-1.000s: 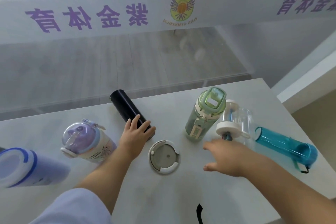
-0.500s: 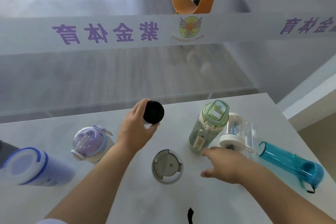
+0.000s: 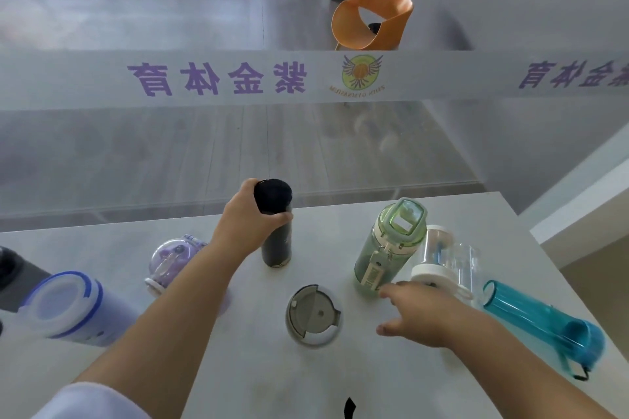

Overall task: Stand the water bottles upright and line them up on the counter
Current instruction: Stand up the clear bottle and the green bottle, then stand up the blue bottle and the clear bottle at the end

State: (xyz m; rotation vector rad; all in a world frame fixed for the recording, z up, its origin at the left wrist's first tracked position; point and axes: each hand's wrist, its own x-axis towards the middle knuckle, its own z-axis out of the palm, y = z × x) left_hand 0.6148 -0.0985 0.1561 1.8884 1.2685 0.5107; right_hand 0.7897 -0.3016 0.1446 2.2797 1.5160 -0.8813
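Black bottle (image 3: 276,235), slim, matte, upright on counter (image 3: 391,381), left hand (image 3: 246,223) around it

Grey counter (image 3: 391,381) w/ bottles: black (image 3: 276,241), green (image 3: 388,248), teal (image 3: 541,320) lying.

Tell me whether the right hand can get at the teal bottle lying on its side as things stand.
Probably yes. The right hand is open and empty, and the teal bottle lies just to its right on the counter, with bare surface between them. The clear bottle stands farther back, out of the path.
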